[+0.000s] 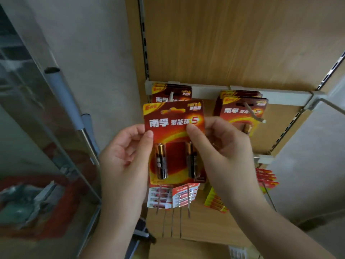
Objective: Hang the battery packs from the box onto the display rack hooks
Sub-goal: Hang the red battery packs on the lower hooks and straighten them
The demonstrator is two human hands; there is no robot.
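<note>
Both hands hold one glossy red cardboard battery pack [173, 118] upright, near the rack. The left hand [127, 152] pinches its left edge and the right hand [220, 152] pinches its right side. Its top overlaps the far left stack of hung packs [171, 94]. To the right, a thin metal hook [260, 119] juts free past another stack [244, 109]. A white rail [280, 96] crosses the smooth wood-grain back panel [233, 43].

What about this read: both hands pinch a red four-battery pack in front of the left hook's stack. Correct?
Wrong count: the head view shows two batteries in the red battery pack, not four. The left hand and right hand do both pinch it in front of the left hook's stack.
</note>
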